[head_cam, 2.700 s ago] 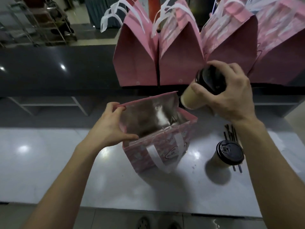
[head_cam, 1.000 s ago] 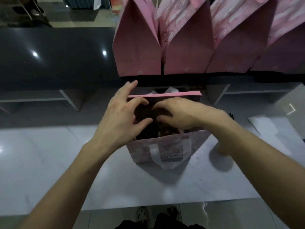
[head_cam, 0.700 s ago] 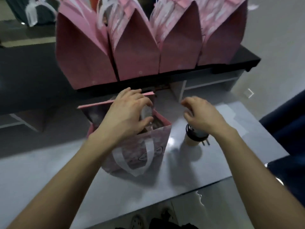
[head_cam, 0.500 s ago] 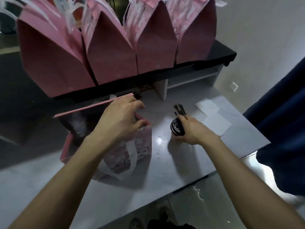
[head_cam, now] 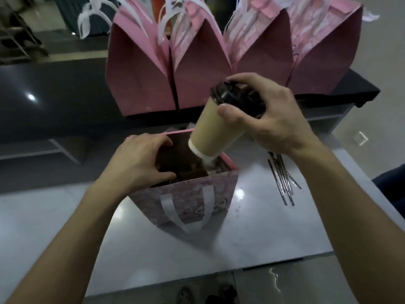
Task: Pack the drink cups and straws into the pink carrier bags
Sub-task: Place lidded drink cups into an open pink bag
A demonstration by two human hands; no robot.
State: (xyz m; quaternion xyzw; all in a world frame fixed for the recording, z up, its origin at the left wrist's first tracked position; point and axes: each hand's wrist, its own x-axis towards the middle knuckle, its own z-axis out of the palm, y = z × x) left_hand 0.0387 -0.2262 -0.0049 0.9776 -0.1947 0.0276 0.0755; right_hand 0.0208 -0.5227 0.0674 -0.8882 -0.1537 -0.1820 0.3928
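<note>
Standing near the front edge of the counter [head_cam: 219,242], the open pink bag [head_cam: 186,200] shows its white handle [head_cam: 186,216] toward the camera. The left hand [head_cam: 140,163] rests on the bag's left rim, fingers curled over the edge and thumb inside the mouth. What is inside the bag is dark and hard to make out.

Just above the mouth, the right hand [head_cam: 269,115] grips a beige cup [head_cam: 217,130] at its black lid [head_cam: 236,99], fingers clamped around the lid and thumb on the cup wall. The cup is tilted, its bottom pointing down into the bag at the far right corner of the opening; I cannot tell if it touches the rim.

Right of the bag, near the counter's right edge, a bundle of straws [head_cam: 282,178] lies flat, partly behind the right forearm.

Farther back, on a raised black shelf [head_cam: 341,91], four closed pink bags [head_cam: 197,69] stand in a row; their tops are cut off by the frame.

Half a second ago this cup stood on the counter beside the straws with the right hand around it; now it is lifted over the bag. The left hand has stayed at the bag's rim.
</note>
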